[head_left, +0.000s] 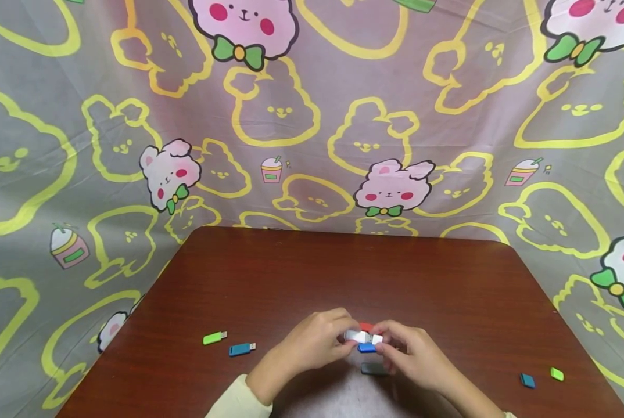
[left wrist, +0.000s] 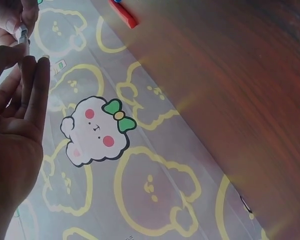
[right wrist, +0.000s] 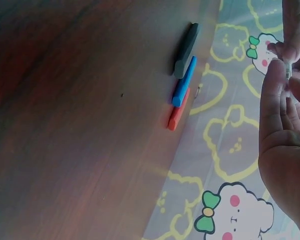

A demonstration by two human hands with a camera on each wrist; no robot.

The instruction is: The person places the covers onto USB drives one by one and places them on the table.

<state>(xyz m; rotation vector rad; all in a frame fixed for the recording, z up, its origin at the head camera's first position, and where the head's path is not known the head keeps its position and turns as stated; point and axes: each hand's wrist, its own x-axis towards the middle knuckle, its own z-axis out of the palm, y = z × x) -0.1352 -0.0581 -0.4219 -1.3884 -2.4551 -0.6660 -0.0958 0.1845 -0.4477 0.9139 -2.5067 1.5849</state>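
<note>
Over the table, my left hand point(head_left: 317, 341) pinches the body of a white USB flash drive point(head_left: 355, 336). My right hand point(head_left: 419, 355) pinches its small white cap point(head_left: 377, 339) between thumb and fingers. The metal plug shows between body and cap in the head view. Beneath the hands lie a red flash drive point(right wrist: 177, 111), a blue flash drive point(right wrist: 184, 82) and a dark grey flash drive point(right wrist: 187, 52), in a row in the right wrist view. Fingers partly cover the white drive in both wrist views.
On the left of the brown table point(head_left: 317, 267) lie a green flash drive point(head_left: 214, 338) and a teal flash drive point(head_left: 240, 349), both uncapped. A teal cap point(head_left: 527, 380) and a green cap point(head_left: 556, 374) lie on the right. A patterned curtain point(head_left: 322, 162) hangs behind.
</note>
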